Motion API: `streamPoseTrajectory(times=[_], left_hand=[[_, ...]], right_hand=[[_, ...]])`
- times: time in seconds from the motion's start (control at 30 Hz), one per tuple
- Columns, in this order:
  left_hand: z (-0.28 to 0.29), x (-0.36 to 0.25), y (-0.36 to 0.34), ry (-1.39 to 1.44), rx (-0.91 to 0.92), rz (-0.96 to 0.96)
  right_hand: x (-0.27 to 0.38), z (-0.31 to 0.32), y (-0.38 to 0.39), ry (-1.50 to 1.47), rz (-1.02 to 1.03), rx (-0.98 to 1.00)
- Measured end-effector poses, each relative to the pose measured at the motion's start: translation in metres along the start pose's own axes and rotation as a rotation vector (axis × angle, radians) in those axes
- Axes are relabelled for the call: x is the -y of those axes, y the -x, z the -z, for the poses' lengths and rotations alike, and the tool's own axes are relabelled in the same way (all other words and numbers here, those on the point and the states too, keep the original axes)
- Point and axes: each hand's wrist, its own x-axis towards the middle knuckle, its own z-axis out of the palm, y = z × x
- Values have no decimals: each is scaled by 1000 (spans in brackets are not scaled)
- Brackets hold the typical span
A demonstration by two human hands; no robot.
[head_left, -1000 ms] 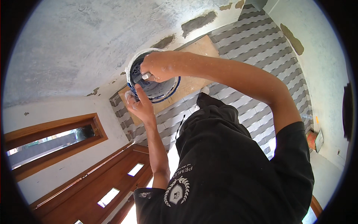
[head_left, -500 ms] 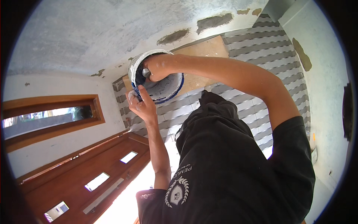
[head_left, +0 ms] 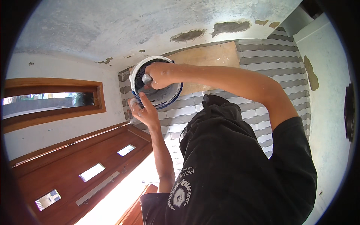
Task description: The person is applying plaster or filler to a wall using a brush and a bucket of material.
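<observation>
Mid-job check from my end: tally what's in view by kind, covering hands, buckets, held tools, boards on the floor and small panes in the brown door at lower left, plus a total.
Hands: 2, left hand and right hand
Bucket: 1
Held tool: 1
Floor board: 1
Door panes: 3
Total: 8

1 bucket [head_left: 164, 96]: round, lidless, tilted so the mouth shows. Rim thickly smeared white at far left, dark blue along the near edge. Inner wall streaked grey-white, darker deeper in. Stands against the wooden board [head_left: 210, 56] in view; contact beneath hidden. 1 hand tool [head_left: 146, 78]: rounded grey handle end within the mouth, remainder hidden.
</observation>
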Motion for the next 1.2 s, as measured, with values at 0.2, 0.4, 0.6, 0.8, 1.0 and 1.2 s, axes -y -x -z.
streamPoseTrajectory(times=[0.2,0.4,0.6,0.8,1.0,1.2], left_hand=[[-6,1,-25,-32,-6,49],[-26,-4,-53,-47,-60,21],[-40,6,-65,-111,-50,18],[-50,-4,-88,-64,-97,105],[-53,4,-99,-171,-163,104],[-60,7,-106,-229,-189,196]], right_hand=[[16,18,-22,419,266,104],[-3,28,-66,474,290,149],[-19,37,-96,308,355,12],[-13,64,-103,352,365,167],[-11,86,-117,22,314,62],[-22,64,-145,50,421,158]])
